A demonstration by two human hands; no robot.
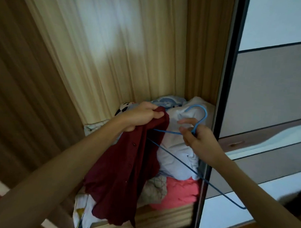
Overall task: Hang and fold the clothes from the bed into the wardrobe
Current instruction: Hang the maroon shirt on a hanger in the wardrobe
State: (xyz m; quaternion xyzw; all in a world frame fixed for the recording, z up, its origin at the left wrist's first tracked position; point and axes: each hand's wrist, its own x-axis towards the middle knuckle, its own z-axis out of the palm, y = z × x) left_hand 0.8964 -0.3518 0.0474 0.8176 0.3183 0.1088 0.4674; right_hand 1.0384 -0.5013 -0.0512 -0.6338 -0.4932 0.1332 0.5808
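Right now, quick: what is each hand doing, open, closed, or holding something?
Left hand: closed, gripping the dark red shirt.
Right hand: pinching the blue hanger just below its hook.

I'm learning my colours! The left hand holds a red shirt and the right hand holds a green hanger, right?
The hanger is blue, not green; the head view shows it. The left hand does hold the red shirt, and the right hand holds the hanger.

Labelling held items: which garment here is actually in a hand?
The dark red buttoned shirt, gripped by the left hand. The pale blue garment and pink garment lie piled in the wardrobe, unheld; the right hand holds only the blue hanger.
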